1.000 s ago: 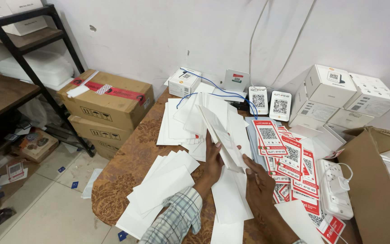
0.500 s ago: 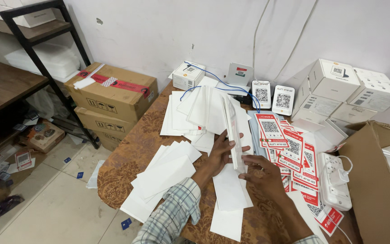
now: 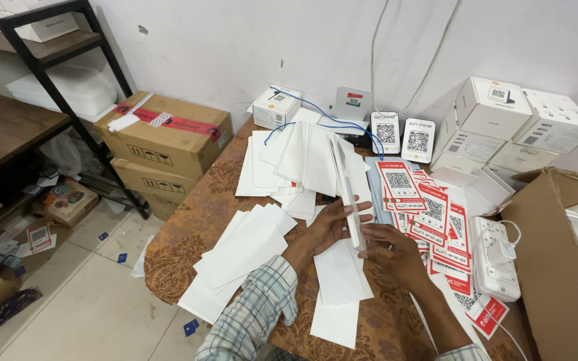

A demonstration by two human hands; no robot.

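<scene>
My left hand (image 3: pixel 332 224) and right hand (image 3: pixel 389 249) both pinch the near end of an edge-on stack of white cards (image 3: pixel 344 187); its long axis runs toward twelve o'clock; loose white envelopes (image 3: pixel 242 251) lie at nine.

Bright, even indoor light; soft shadows under the white sheets (image 3: pixel 239 254); sharp centre, with wide-angle bending at the edges.
</scene>
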